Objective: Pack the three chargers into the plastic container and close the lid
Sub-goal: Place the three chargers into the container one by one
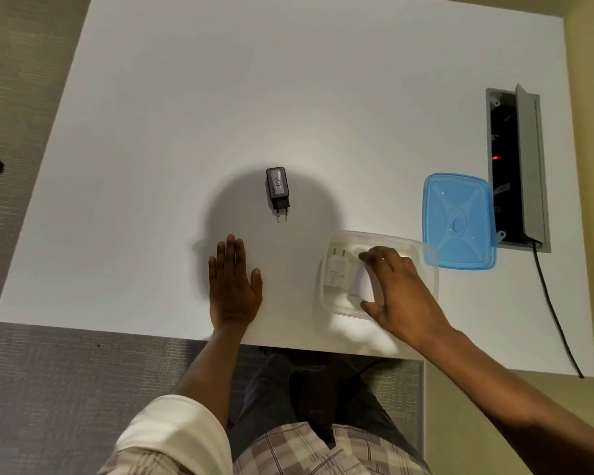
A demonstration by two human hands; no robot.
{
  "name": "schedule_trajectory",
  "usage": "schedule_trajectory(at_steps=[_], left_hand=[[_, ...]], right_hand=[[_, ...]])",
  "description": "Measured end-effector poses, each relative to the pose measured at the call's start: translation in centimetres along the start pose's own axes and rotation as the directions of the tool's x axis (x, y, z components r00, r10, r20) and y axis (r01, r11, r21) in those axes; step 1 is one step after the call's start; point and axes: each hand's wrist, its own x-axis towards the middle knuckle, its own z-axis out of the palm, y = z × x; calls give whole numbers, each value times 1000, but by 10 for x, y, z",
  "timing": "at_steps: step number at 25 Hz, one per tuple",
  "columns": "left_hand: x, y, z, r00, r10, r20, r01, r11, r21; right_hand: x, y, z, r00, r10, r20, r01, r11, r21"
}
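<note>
I count three chargers: my right hand (396, 289) grips one white charger (362, 286) inside the container (429, 269), a second white charger (336, 269) lies in it just left of the grip, and one black charger (277, 188) lies on the table (220, 97), beyond my left hand (234, 286). That hand rests flat and open, holding nothing. One blue lid (460, 221) lies off the container, beyond and right of the grip.

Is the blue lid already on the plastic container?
No, the blue lid lies flat on the table beside the open plastic container, which the right hand reaches into.
</note>
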Motion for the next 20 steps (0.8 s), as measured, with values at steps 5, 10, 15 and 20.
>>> schedule_trajectory(at_steps=[5, 10, 15, 20], left_hand=[[0, 0, -1, 1000, 0, -3, 0, 1000, -3], [0, -1, 0, 1000, 2, -8, -2, 1000, -5], [0, -1, 1, 999, 9, -36, -11, 999, -37], [0, -2, 1, 999, 16, -52, -18, 999, -42]], right_hand=[[21, 24, 24, 996, 53, 67, -51, 998, -34], [33, 34, 39, 994, 3, 109, 6, 997, -78], [34, 33, 40, 993, -36, 110, 42, 997, -60], [32, 14, 19, 993, -50, -107, 51, 999, 4]])
